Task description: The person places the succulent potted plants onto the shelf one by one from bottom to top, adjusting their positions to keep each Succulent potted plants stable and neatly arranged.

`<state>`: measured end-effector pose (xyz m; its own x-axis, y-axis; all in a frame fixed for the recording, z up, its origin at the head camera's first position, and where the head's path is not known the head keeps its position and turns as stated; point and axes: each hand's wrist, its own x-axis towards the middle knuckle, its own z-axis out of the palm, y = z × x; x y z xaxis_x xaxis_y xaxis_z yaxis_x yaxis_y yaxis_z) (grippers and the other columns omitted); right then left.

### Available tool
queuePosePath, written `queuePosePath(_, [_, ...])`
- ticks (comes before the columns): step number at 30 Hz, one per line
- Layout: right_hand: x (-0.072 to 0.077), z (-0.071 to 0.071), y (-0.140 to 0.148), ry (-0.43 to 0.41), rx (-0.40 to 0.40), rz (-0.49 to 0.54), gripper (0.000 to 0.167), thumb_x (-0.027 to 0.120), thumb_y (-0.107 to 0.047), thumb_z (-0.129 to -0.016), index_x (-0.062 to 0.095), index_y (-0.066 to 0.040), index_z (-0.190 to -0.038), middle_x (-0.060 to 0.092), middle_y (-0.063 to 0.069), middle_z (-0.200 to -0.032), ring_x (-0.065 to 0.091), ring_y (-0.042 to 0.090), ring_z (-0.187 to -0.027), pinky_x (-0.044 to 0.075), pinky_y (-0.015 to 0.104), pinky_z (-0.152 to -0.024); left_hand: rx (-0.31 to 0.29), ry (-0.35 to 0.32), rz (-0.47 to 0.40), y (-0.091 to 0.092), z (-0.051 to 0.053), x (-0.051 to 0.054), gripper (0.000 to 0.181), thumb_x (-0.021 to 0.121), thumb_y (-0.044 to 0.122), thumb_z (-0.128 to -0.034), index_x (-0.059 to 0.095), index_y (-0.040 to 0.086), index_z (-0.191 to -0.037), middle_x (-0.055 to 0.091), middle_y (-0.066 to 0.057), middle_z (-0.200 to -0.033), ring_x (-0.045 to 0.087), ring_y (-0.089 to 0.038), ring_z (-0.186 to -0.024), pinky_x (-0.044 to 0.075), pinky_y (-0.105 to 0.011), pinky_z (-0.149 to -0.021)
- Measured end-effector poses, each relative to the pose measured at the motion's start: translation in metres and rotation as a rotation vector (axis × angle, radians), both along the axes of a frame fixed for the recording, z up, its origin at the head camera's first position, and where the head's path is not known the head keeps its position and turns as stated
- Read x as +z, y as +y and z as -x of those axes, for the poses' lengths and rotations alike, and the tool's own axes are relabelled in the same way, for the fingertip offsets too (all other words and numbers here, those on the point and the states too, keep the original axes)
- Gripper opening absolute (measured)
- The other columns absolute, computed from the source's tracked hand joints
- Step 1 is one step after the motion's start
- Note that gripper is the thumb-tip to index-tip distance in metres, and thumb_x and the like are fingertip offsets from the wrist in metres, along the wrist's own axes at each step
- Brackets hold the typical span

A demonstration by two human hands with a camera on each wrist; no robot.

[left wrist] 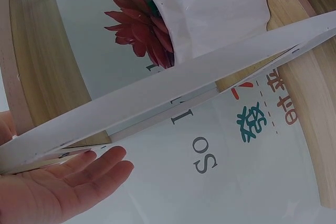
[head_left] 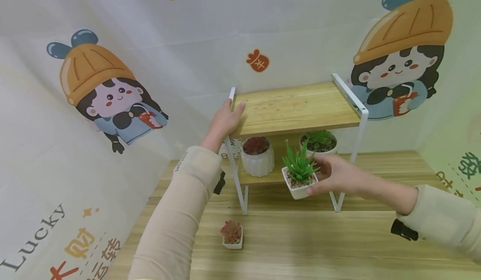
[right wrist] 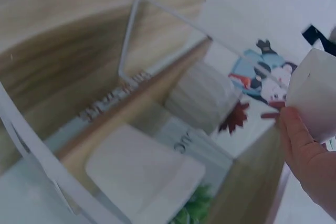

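Observation:
A small two-tier wooden shelf [head_left: 297, 107] with a white metal frame stands on the wood-grain surface. My left hand [head_left: 226, 119] grips its upper left edge; the thumb lies on the top board, and in the left wrist view the fingers [left wrist: 100, 169] lie outside the white frame [left wrist: 131, 100]. In my right hand [head_left: 338, 173], thumb and fingers pinch a small square white pot [head_left: 299, 191] with a spiky green succulent [head_left: 299, 163]. This pot is held in front of the lower tier, slightly tilted. The right wrist view shows the pot's white side [right wrist: 317, 95] against the fingers.
On the lower tier are a ribbed white pot [head_left: 258, 163] with a dark red succulent and a round white pot [head_left: 330, 151] with a green one. A small pink succulent [head_left: 231, 232] in a square pot stands front left. A printed cloth [head_left: 210, 29] hangs behind.

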<state>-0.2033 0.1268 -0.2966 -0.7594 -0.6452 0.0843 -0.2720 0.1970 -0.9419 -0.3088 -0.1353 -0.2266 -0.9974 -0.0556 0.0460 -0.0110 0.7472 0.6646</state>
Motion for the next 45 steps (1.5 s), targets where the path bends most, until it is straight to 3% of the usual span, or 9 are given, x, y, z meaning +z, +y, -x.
queuePosePath(10, [0.059,0.033,0.019,0.100,-0.238,-0.078,0.058,0.062,-0.014,-0.086,0.036,0.000,-0.137,0.057,0.009,-0.119,0.055,0.003,-0.099,0.044,0.030,-0.090,-0.002,-0.008,0.016,-0.002,0.001,-0.003,0.065,0.033,0.048,-0.0959,0.016,0.010,-0.147,0.027,-0.017,-0.148,0.029,-0.034,-0.133,0.027,-0.044,-0.108])
queuePosePath(19, [0.090,0.066,0.036,0.063,-0.306,-0.088,0.061,0.056,-0.026,-0.092,0.028,-0.007,-0.143,0.039,0.011,-0.135,0.046,0.006,-0.108,0.030,0.042,-0.104,0.000,-0.006,0.003,-0.002,0.000,-0.002,0.065,0.035,0.047,-0.0957,0.017,0.011,-0.147,0.027,-0.017,-0.147,0.031,-0.035,-0.132,0.028,-0.045,-0.107])
queuePosePath(22, [0.094,0.076,0.042,0.084,-0.333,-0.114,0.060,0.054,-0.030,-0.092,0.030,-0.006,-0.141,0.041,0.009,-0.130,0.046,0.007,-0.106,0.031,0.044,-0.102,0.000,-0.003,0.002,-0.001,0.000,-0.002,0.065,0.035,0.047,-0.0959,0.017,0.011,-0.147,0.027,-0.017,-0.148,0.030,-0.035,-0.132,0.028,-0.045,-0.107])
queuePosePath(28, [0.095,0.093,0.050,0.108,-0.378,-0.184,0.067,0.054,-0.034,-0.092,0.024,-0.005,-0.144,0.038,0.014,-0.130,0.036,0.025,-0.120,0.028,0.051,-0.102,0.002,-0.002,0.000,0.000,0.000,-0.002,0.064,0.035,0.046,-0.0960,0.017,0.010,-0.147,0.027,-0.017,-0.148,0.030,-0.034,-0.133,0.028,-0.045,-0.108])
queuePosePath(30, [0.094,0.096,0.052,0.114,-0.393,-0.217,0.068,0.053,-0.036,-0.092,0.021,-0.006,-0.145,0.038,0.014,-0.130,0.044,0.026,-0.104,0.040,0.044,-0.089,0.002,-0.003,0.006,0.000,0.000,-0.001,0.065,0.035,0.046,-0.0960,0.017,0.011,-0.147,0.026,-0.017,-0.148,0.030,-0.034,-0.133,0.027,-0.045,-0.108])
queuePosePath(33, [0.093,0.100,0.054,0.112,-0.384,-0.246,0.071,0.052,-0.037,-0.092,0.018,-0.006,-0.146,0.036,0.017,-0.133,0.044,0.025,-0.103,0.040,0.040,-0.083,-0.001,0.000,0.016,0.000,0.000,-0.001,0.065,0.035,0.047,-0.0960,0.017,0.010,-0.147,0.026,-0.016,-0.148,0.029,-0.033,-0.133,0.027,-0.044,-0.108])
queuePosePath(35, [0.093,0.102,0.055,0.108,-0.374,-0.265,0.072,0.053,-0.037,-0.091,0.018,-0.006,-0.146,0.034,0.019,-0.138,0.045,0.028,-0.107,0.040,0.040,-0.083,-0.004,0.002,0.018,0.001,0.000,-0.001,0.065,0.035,0.047,-0.0960,0.017,0.010,-0.147,0.026,-0.016,-0.148,0.029,-0.034,-0.133,0.026,-0.044,-0.108])
queuePosePath(37, [0.093,0.103,0.056,0.098,-0.348,-0.267,0.073,0.054,-0.036,-0.091,0.016,-0.004,-0.146,0.028,0.022,-0.142,0.031,0.031,-0.126,0.032,0.046,-0.097,-0.005,0.005,0.022,0.001,0.000,-0.001,0.065,0.035,0.046,-0.0961,0.017,0.010,-0.147,0.026,-0.016,-0.148,0.029,-0.034,-0.133,0.026,-0.045,-0.108])
queuePosePath(45, [0.094,0.107,0.055,0.098,-0.320,-0.309,0.075,0.056,-0.030,-0.091,0.013,0.003,-0.144,0.027,0.026,-0.139,0.027,0.038,-0.129,0.026,0.054,-0.104,0.000,-0.005,0.027,0.001,0.002,0.000,0.065,0.034,0.046,-0.0962,0.015,0.010,-0.147,0.025,-0.017,-0.148,0.028,-0.034,-0.134,0.026,-0.044,-0.109])
